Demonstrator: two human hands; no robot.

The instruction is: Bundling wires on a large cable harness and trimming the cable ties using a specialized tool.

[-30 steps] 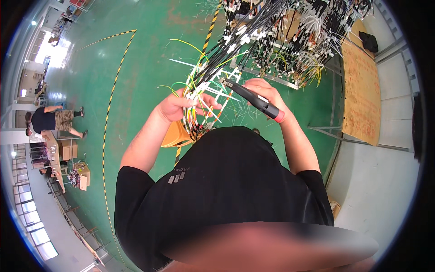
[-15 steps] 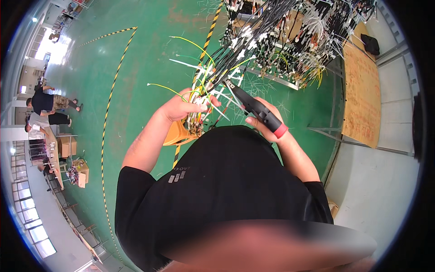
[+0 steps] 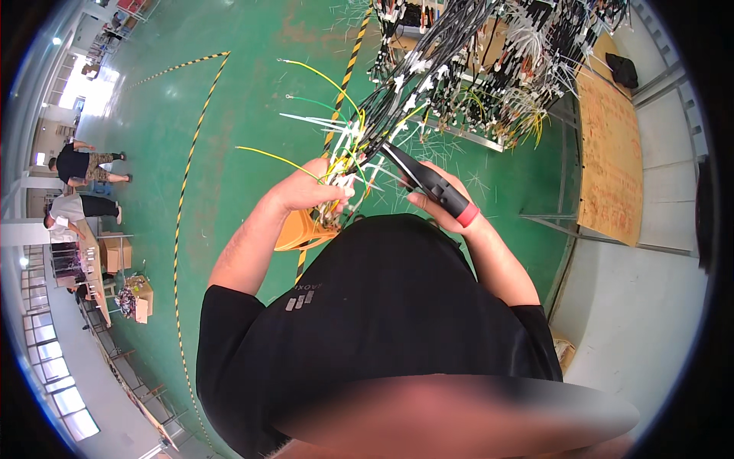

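My left hand point(image 3: 307, 188) is closed around the lower end of a wire harness point(image 3: 380, 115), a thick bundle of black, white and yellow-green wires with white connectors. Several loose yellow-green wires point(image 3: 321, 74) and white cable ties point(image 3: 310, 121) stick out leftward past that hand. In my right hand point(image 3: 453, 177) is a black cable tie gun point(image 3: 430, 183) with a red end. Its narrow nose points up and left, right at the bundle just beyond my left hand. Whether the nose touches a tie is too small to tell.
Many more harnesses point(image 3: 505, 84) hang from a rack at the upper right. Below my left hand stands an orange stool point(image 3: 298, 232). Cut tie ends litter the green floor point(image 3: 470, 180). A wooden board point(image 3: 608, 161) leans along the right wall; people point(image 3: 76, 168) stand far left.
The cable tie gun's nose has shifted slightly downward with my right hand. My left hand has moved a little down and right along the bundle, and the loose wires swing left.
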